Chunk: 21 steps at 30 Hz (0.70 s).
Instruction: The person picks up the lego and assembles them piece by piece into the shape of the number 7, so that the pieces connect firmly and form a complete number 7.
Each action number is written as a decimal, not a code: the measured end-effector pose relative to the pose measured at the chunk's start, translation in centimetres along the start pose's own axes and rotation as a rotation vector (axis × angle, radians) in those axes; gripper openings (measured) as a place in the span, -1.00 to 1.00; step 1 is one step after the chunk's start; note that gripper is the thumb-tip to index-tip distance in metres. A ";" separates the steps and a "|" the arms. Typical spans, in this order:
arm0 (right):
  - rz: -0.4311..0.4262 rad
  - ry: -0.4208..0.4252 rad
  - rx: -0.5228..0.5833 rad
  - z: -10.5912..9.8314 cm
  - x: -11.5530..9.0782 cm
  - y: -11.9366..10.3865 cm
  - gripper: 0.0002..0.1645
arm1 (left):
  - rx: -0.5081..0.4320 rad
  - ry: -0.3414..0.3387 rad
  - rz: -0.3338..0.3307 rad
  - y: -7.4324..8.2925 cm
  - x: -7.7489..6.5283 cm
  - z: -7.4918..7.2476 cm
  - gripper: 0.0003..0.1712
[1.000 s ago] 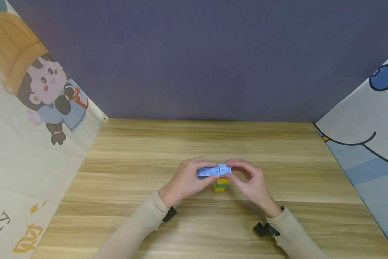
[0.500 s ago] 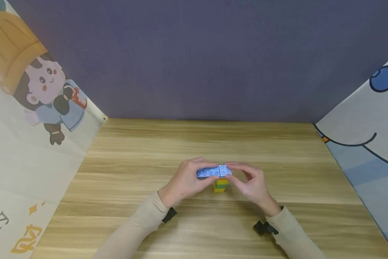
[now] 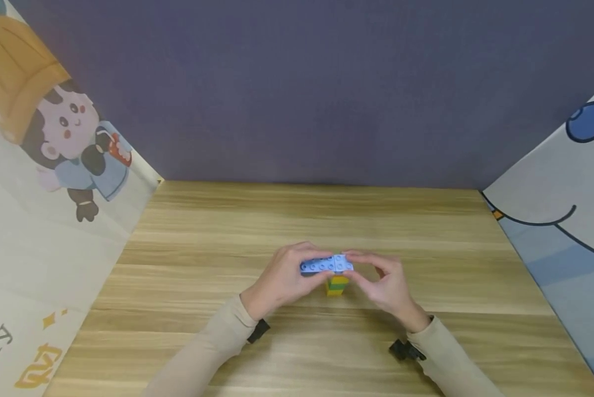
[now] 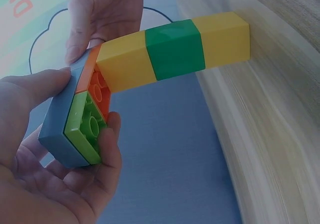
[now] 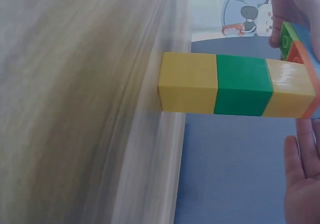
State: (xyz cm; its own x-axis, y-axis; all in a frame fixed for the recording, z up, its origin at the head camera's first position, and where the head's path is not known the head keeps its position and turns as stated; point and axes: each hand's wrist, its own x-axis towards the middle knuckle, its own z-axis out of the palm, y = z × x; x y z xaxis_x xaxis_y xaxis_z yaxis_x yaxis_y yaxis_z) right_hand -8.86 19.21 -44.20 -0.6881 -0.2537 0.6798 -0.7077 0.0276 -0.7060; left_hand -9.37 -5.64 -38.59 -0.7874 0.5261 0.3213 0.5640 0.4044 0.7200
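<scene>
A tower of toy building bricks stands on the table: a yellow block [image 4: 222,39] at the bottom, a green block [image 4: 175,49], then another yellow block [image 4: 126,61]. Above these sit an orange plate [image 4: 89,70] and, beside it, a lime green plate [image 4: 84,129] reaching out to the left. Two blue pieces lie across the top, a long blue brick [image 3: 317,265] and a short blue brick [image 3: 343,262], end to end. My left hand [image 3: 288,274] grips the long one, fingertips against the lime plate. With thumb and index finger, my right hand [image 3: 387,280] pinches the short one.
The wooden table [image 3: 227,220] runs back to a dark blue-grey wall panel [image 3: 297,94]. Printed cartoon panels flank it, one on the left [image 3: 39,248] and one on the right [image 3: 565,264]. Black wrist cameras [image 3: 407,350] sit below the sleeve cuffs.
In the head view the blue bricks sit slightly lower, and the orange strip beneath them no longer shows. Both hands keep their hold, almost still.
</scene>
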 end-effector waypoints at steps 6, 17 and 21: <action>0.047 -0.001 -0.021 -0.1 -0.2 0.0 -0.39 | 0.021 0.008 0.014 -0.1 -0.3 0.1 -0.55; 0.032 -0.012 0.021 -1.0 0.3 0.8 -0.45 | 0.167 -0.029 0.049 -0.4 0.0 -0.2 -0.45; 0.055 -0.010 -0.023 -1.5 0.6 0.8 -0.44 | 0.260 -0.026 0.039 -0.7 -0.6 -0.9 -0.33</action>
State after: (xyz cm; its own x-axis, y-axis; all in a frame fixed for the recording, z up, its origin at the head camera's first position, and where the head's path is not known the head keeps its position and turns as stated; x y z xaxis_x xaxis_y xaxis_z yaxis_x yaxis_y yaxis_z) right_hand -10.09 20.50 -44.03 -0.7242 -0.2606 0.6385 -0.6727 0.0634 -0.7372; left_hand -9.48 -6.95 -38.75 -0.7589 0.5628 0.3276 0.6416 0.5603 0.5239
